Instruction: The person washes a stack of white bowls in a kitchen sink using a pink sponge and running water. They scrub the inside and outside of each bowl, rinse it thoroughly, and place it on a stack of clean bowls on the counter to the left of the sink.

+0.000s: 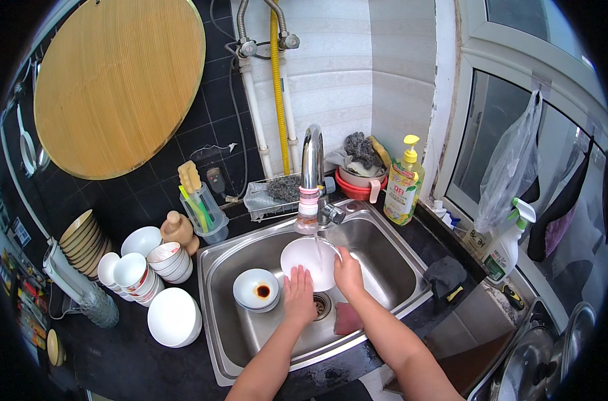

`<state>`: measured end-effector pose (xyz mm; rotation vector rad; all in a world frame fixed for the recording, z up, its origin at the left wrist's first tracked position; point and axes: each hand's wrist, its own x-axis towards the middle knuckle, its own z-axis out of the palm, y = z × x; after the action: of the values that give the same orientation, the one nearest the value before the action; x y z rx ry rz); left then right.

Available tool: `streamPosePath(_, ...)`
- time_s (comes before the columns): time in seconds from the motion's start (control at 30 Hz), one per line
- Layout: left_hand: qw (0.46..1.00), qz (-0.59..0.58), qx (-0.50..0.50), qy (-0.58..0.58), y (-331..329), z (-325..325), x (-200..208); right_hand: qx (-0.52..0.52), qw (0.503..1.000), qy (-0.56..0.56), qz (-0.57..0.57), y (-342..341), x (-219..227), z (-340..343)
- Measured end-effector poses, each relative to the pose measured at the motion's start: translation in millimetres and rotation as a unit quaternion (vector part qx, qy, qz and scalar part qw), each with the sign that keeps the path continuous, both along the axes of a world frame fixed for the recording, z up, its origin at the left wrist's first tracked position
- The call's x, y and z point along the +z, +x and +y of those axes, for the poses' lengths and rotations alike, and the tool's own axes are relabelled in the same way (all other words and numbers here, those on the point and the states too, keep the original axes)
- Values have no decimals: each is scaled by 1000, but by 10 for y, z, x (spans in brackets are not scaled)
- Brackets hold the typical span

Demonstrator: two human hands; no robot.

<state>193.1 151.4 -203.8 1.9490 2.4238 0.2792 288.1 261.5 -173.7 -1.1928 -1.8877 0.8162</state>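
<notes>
A white bowl [297, 254] is tilted in the steel sink [214, 334], under a thin stream of water from the faucet [312, 154]. My right hand [348, 273] is closed around the bowl's right rim. Against its near left side lies my left hand [299, 295], back up, with the fingers stretched out flat. Left of that hand, stacked bowls [245, 289] sit in the sink, the top one holding a little dark brown liquid. A dark red cloth [347, 319] lies by the drain [322, 306], just below my right wrist.
Left of the sink stand several white bowls [174, 318], stacked yellowish bowls [83, 244] and a utensil holder [212, 220]. Behind the sink are a wire rack [267, 208], a red basin [361, 189] and a soap bottle [404, 184]. A spray bottle [508, 247] stands at the right.
</notes>
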Motion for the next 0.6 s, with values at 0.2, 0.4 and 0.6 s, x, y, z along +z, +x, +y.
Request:
streamPosePath(0.2,961,-219,-166,-25,179,52,19,16,999,52,-5,17,-38,28)
streamPosePath(0.4,1000,-16,17,-14,-12,-2,-11,8,999,32,-35,12,34,-11)
streamPosePath(0.6,982,-180,-44,-38,35,108,-230,16,999,27,-31,42,-5,-27)
